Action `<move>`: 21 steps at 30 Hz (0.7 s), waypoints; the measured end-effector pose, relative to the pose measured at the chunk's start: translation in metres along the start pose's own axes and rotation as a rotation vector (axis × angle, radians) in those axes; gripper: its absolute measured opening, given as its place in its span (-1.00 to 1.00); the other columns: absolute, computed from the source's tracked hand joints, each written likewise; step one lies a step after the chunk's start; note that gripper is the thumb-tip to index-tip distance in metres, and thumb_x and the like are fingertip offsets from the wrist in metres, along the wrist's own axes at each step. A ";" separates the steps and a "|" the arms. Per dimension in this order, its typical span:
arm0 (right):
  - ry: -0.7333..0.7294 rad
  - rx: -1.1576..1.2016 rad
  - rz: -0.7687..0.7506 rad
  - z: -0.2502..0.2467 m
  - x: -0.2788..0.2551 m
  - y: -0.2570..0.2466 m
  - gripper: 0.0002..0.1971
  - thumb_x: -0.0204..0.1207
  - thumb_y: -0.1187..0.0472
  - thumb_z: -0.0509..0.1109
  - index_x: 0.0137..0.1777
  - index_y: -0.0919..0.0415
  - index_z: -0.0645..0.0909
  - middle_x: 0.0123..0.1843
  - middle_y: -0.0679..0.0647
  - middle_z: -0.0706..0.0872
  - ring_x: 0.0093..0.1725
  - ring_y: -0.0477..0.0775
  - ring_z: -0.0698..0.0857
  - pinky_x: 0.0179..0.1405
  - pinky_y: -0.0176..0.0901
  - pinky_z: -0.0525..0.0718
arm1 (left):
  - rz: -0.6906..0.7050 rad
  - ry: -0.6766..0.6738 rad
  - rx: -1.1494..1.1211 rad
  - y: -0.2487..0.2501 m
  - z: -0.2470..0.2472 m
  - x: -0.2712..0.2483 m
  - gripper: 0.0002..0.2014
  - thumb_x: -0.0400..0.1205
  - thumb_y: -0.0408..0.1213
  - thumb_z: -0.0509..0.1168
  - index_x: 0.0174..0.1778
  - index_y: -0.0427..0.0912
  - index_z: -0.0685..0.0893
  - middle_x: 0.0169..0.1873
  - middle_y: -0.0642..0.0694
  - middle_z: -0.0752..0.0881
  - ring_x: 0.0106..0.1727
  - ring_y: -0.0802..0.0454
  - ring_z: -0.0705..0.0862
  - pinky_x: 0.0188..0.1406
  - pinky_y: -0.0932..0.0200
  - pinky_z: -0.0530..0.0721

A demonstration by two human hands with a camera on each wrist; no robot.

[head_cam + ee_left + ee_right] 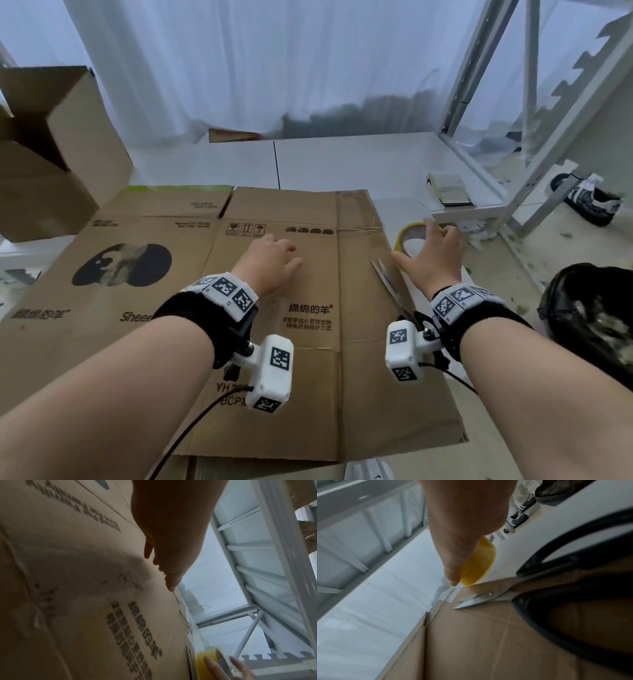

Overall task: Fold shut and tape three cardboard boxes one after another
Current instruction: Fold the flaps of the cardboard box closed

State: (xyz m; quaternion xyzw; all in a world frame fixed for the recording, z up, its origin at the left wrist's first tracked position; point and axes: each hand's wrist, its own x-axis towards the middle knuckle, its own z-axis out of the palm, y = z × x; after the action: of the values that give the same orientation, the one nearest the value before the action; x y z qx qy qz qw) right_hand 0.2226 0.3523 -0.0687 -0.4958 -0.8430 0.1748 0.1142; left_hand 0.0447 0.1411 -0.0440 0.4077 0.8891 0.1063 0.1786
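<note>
A flattened brown cardboard box (291,342) printed with a sheep logo lies on the white floor in front of me. My left hand (270,260) hovers over its middle panel, fingers relaxed and pointing down toward the board (68,588), holding nothing. My right hand (431,253) is spread over a yellow tape roll (409,233) lying just off the box's right edge. Its thumb is on the roll's near side (479,563) and its straight fingers reach the far rim. Black-handled scissors (387,277) lie on the box's right edge below that hand.
An open cardboard box (51,154) stands at the left. A white metal rack (496,137) rises at the right, with a small stack (448,192) at its foot and a shoe (589,202) beyond. A black bag (589,318) sits near right. Another flat carton (171,190) lies underneath.
</note>
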 end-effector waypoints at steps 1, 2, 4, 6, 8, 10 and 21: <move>-0.068 -0.021 0.008 0.004 0.003 0.003 -0.24 0.49 -0.20 0.38 0.61 0.08 0.23 0.63 0.34 0.11 0.60 0.38 0.08 0.59 0.20 0.15 | -0.004 -0.012 0.024 0.004 0.003 0.002 -0.48 0.69 0.07 0.15 0.54 -0.08 0.40 0.49 -0.22 0.38 0.53 -0.19 0.30 0.49 -0.14 0.38; -0.156 -0.068 0.022 0.007 0.005 0.005 -0.30 0.55 -0.22 0.30 0.61 0.05 0.25 0.69 0.30 -0.02 0.65 0.36 -0.05 0.62 0.25 0.06 | -0.008 -0.021 0.047 0.007 0.005 0.005 -0.45 0.68 0.09 0.15 0.56 -0.07 0.36 0.51 -0.24 0.34 0.54 -0.21 0.26 0.50 -0.17 0.37; -0.225 -0.183 0.013 0.006 0.001 0.008 -0.34 0.61 -0.26 0.19 0.63 0.01 0.22 0.72 0.20 -0.19 0.68 0.30 -0.20 0.59 0.35 -0.07 | -0.014 -0.035 0.074 0.016 0.009 0.009 -0.38 0.66 0.14 0.16 0.60 -0.07 0.29 0.55 -0.25 0.28 0.57 -0.25 0.21 0.50 -0.24 0.34; -0.062 -0.230 -0.121 0.000 -0.013 0.007 -0.36 0.61 -0.23 0.21 0.60 0.06 0.25 0.69 0.25 0.01 0.67 0.31 -0.01 0.57 0.34 -0.01 | -0.011 -0.053 0.088 0.023 0.011 0.012 -0.33 0.65 0.18 0.16 0.62 -0.06 0.24 0.58 -0.25 0.24 0.59 -0.26 0.17 0.51 -0.28 0.33; 0.036 -0.253 -0.318 -0.004 -0.033 0.004 -0.49 0.58 -0.19 0.26 0.35 0.18 0.48 0.41 0.24 0.44 0.43 0.29 0.41 0.40 0.16 0.35 | 0.003 -0.072 0.105 0.029 0.014 0.013 -0.31 0.64 0.20 0.16 0.63 -0.06 0.22 0.59 -0.24 0.21 0.59 -0.26 0.16 0.51 -0.29 0.33; -0.109 -0.263 -0.357 0.000 -0.052 0.001 -0.55 0.58 -0.19 0.26 0.17 0.21 0.52 0.14 0.15 0.57 0.17 0.21 0.59 0.09 0.03 0.56 | 0.024 -0.079 0.133 0.033 0.015 0.012 -0.30 0.63 0.20 0.16 0.63 -0.06 0.21 0.58 -0.24 0.23 0.59 -0.25 0.18 0.50 -0.28 0.35; -0.391 -0.220 -0.022 -0.024 -0.054 0.036 -0.56 0.46 0.14 0.40 -0.55 0.21 0.29 -0.54 0.10 0.38 -0.52 0.10 0.40 -0.50 -0.16 0.34 | 0.088 -0.136 0.255 0.039 0.019 -0.001 -0.34 0.65 0.16 0.16 0.61 -0.06 0.23 0.55 -0.22 0.25 0.55 -0.23 0.23 0.44 -0.25 0.44</move>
State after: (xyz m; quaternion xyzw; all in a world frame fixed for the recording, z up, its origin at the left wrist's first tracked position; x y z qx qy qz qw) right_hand 0.2857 0.3256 -0.0622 -0.4526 -0.8685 0.1735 -0.1043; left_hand 0.0794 0.1662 -0.0478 0.4719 0.8625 -0.0275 0.1806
